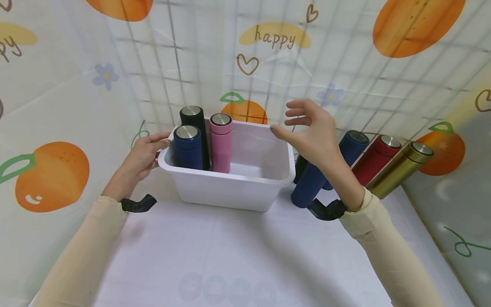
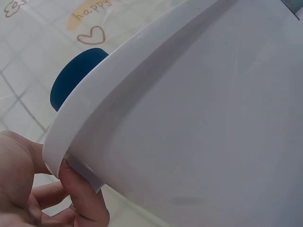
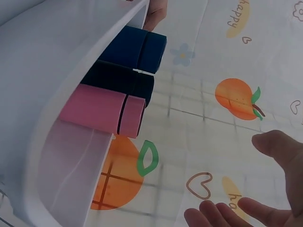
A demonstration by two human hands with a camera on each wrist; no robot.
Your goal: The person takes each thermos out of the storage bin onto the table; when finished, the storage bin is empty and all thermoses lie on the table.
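Note:
A white plastic bin [image 1: 230,189] stands on the table. Inside its left part, a blue bottle [image 1: 188,151], a black bottle [image 1: 198,121] and a pink bottle [image 1: 220,149] stand upright with steel-topped lids. My left hand [image 1: 141,157] grips the rim at the bin's left end; in the left wrist view its fingers [image 2: 85,198] curl under the lip. Above the bin's right end my right hand [image 1: 316,134] is raised, fingers spread and thumb apart, holding nothing. The right wrist view shows that hand apart from the bottles.
Right of the bin are a blue bottle [image 1: 350,149], a red bottle [image 1: 376,160] and a gold bottle [image 1: 400,170], all appearing tilted. Another blue bottle [image 1: 307,187] and a dark one are partly hidden by my right arm. A patterned sheet [image 1: 276,85] over wire grid rises behind.

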